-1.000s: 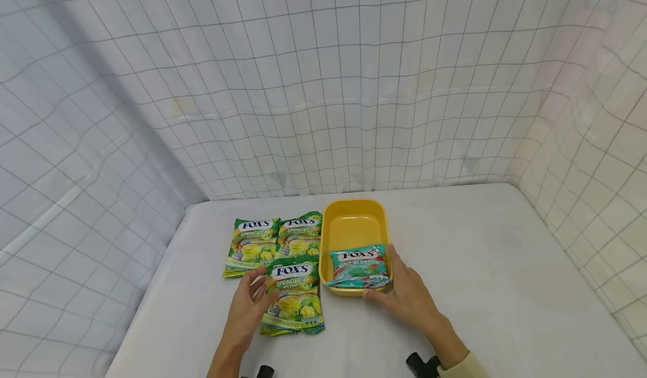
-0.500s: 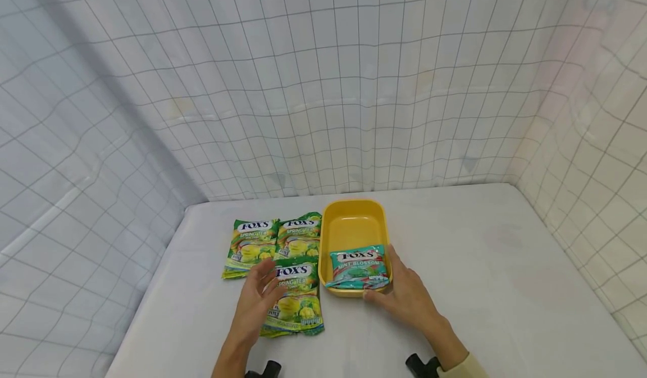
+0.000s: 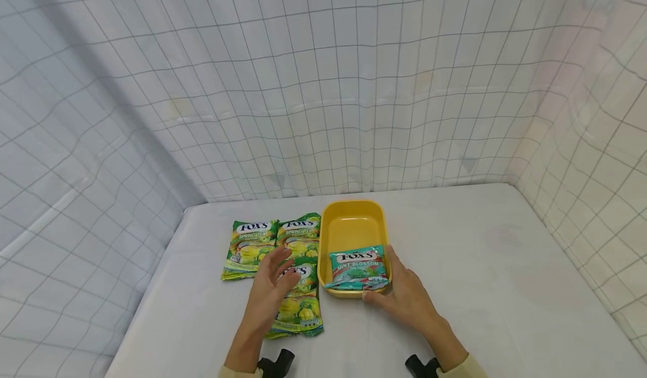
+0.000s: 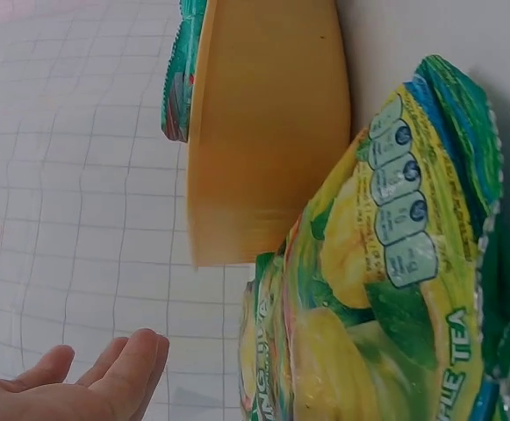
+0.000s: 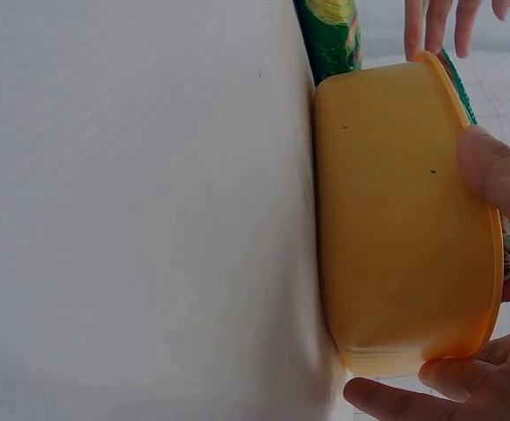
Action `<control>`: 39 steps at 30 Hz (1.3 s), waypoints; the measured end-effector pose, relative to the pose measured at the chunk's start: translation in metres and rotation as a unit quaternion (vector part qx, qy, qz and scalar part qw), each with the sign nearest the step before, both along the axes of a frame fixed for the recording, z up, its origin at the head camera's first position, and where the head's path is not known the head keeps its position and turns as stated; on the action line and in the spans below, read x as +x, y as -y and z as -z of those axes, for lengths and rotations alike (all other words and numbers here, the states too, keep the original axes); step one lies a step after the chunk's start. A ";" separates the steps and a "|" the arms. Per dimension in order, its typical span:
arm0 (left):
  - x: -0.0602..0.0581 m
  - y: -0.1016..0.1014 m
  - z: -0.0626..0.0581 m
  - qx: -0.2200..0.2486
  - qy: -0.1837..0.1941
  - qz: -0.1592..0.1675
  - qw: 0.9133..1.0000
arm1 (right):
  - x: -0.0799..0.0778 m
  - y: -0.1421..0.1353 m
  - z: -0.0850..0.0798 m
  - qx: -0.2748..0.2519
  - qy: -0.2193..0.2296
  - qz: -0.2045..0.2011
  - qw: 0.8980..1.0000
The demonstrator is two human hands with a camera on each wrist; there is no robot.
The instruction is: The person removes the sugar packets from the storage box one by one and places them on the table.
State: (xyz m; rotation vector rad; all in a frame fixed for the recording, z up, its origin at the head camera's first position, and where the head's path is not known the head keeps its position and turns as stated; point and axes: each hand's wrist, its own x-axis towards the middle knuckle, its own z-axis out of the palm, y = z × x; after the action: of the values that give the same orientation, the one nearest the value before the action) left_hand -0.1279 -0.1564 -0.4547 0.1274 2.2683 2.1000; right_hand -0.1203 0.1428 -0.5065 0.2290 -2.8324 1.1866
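A yellow plastic tub [image 3: 354,232] stands on the white table, with a teal Fox's Mint Blossom candy bag [image 3: 360,268] lying in its near half. My right hand [image 3: 410,299] holds the tub's near right corner. In the right wrist view its thumb [image 5: 496,171] is on the near wall and its fingers [image 5: 465,381] are against the side. Left of the tub lies a green Fox's Spring Tea candy bag [image 3: 304,308]. Above that bag is my left hand [image 3: 270,294], fingers relaxed and holding nothing; part of the bag is hidden behind it.
Two more piles of green Spring Tea bags, a left one [image 3: 251,249] and a right one [image 3: 298,235], lie at the back left beside the tub. White gridded cloth walls [image 3: 354,114] enclose the table [image 3: 455,254] at the back and sides.
My left hand has moved right and slightly forward from the near green bag's left edge to over it, empty. The right hand and the tub have stayed in place.
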 end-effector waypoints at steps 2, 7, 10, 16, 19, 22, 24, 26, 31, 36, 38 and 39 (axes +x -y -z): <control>-0.001 -0.003 -0.002 0.006 0.000 0.001 1.000 | 0.000 0.000 0.000 0.000 0.002 -0.001 1.000; -0.005 -0.010 -0.007 0.026 -0.010 0.008 1.000 | 0.000 0.001 -0.001 0.003 0.004 0.001 1.000; -0.007 -0.015 -0.009 0.042 -0.022 0.017 0.999 | 0.000 0.001 -0.001 0.001 0.007 0.003 1.000; -0.012 -0.024 -0.014 0.053 -0.025 0.029 0.998 | 0.000 0.001 0.000 0.001 0.013 0.007 1.000; -0.013 -0.029 -0.015 0.051 -0.024 0.034 0.998 | 0.001 0.001 -0.001 0.004 0.011 0.007 1.000; -0.015 -0.033 -0.014 0.048 -0.029 0.038 0.998 | 0.001 0.001 -0.001 0.003 0.007 0.007 1.000; -0.016 -0.035 -0.013 0.042 -0.030 0.038 0.998 | 0.001 0.001 -0.001 0.002 0.003 0.006 1.000; -0.017 -0.037 -0.012 0.034 -0.025 0.034 0.999 | 0.001 0.001 -0.002 0.002 0.001 0.004 1.000; -0.018 -0.042 -0.010 0.027 -0.017 0.033 0.999 | 0.001 0.001 -0.002 0.003 0.001 0.004 1.000; -0.019 -0.049 -0.009 0.023 -0.020 0.038 0.999 | 0.001 0.001 -0.002 0.005 0.005 0.007 1.000; -0.019 -0.052 -0.009 0.024 -0.020 0.042 0.999 | 0.001 0.001 -0.002 0.004 0.006 0.008 1.000; -0.019 -0.054 -0.009 0.025 -0.019 0.043 0.999 | 0.001 0.001 -0.002 0.004 0.007 0.009 1.000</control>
State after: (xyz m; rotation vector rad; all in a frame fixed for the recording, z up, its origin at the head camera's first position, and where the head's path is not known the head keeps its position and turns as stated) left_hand -0.1468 -0.1026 -0.4460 0.2658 2.1899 2.1288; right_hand -0.1192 0.1415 -0.5047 0.1973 -2.8445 1.1795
